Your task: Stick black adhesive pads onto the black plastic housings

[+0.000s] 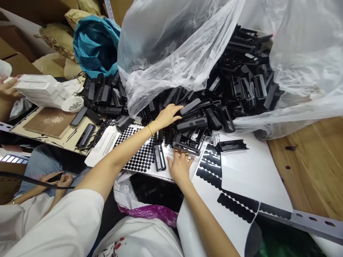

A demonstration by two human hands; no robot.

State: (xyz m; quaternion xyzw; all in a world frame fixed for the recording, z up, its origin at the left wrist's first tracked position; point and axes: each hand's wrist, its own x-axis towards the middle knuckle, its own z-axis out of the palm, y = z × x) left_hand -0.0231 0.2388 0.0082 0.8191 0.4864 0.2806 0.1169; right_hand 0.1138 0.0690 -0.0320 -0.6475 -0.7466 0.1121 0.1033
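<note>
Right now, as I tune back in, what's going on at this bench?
A person is reaching with both hands into black plastic parts heaped around a clear plastic bag. The left hand is at the end of a grey-faced bar; whether its grip has closed is unclear. The right hand's fingers are at a long black housing. A sheet of black dots lies partly behind the left forearm.

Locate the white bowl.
Head view, left side: white bowl sits beside the stacked white boxes, by the right-hand corner of the brown board.
</note>
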